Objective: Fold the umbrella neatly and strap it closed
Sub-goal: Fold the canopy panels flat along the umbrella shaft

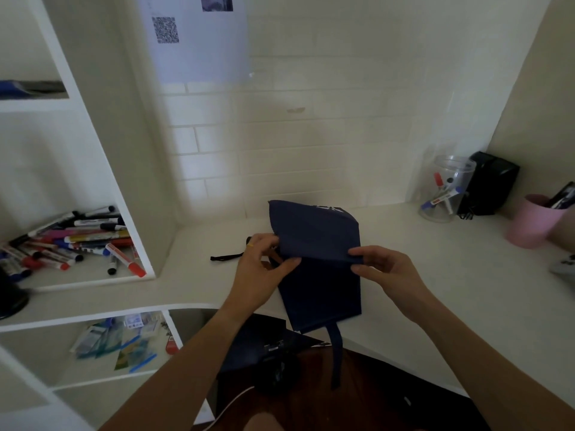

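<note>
Left hand (264, 262), right hand (382, 269), pinching umbrella (317, 244) between them

Head-worn view looks forward and down, close over the desk (404, 275).

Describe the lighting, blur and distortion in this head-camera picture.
Head view: dim, soft light, with a brighter patch on the tiled wall; wide-angle bending curves the shelf unit and desk edge; the markers at left look smeared, while the navy umbrella fabric and both hands look fairly sharp.
</note>
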The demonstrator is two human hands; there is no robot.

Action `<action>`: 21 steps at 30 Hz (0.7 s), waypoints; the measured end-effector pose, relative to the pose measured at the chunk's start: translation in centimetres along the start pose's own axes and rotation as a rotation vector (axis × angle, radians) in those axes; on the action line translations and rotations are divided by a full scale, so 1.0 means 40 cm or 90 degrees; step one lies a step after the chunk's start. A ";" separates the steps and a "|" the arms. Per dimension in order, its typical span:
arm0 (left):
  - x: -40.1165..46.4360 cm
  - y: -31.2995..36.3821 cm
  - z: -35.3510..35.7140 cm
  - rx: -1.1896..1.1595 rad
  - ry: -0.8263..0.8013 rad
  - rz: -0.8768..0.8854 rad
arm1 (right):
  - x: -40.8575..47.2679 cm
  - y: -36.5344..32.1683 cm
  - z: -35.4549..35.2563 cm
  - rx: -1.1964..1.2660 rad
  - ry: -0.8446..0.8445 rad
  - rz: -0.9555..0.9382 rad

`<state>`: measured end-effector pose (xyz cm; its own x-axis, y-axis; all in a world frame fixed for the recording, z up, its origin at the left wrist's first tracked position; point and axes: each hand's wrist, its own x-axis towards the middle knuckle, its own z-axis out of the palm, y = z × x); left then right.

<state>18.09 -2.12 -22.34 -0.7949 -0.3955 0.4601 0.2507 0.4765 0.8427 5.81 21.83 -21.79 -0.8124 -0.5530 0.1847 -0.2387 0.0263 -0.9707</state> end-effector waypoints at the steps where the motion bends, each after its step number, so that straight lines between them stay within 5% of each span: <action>1: -0.001 0.002 -0.002 0.002 0.004 0.001 | 0.000 0.001 0.000 -0.001 0.001 0.000; 7: -0.030 0.030 -0.010 -0.081 -0.079 -0.074 | -0.004 0.005 -0.011 -0.078 0.003 -0.062; 13: -0.108 0.016 0.036 0.036 -0.004 -0.157 | -0.037 0.036 -0.020 -0.353 0.040 -0.275; 21: -0.153 -0.023 0.057 0.177 0.018 -0.177 | -0.072 0.083 -0.040 -0.540 -0.015 -0.334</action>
<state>21.45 1.64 -26.58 -0.7948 -0.5590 0.2364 -0.1337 0.5412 0.8302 6.50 24.86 -25.30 -0.4863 -0.6815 0.5469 -0.8731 0.3548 -0.3343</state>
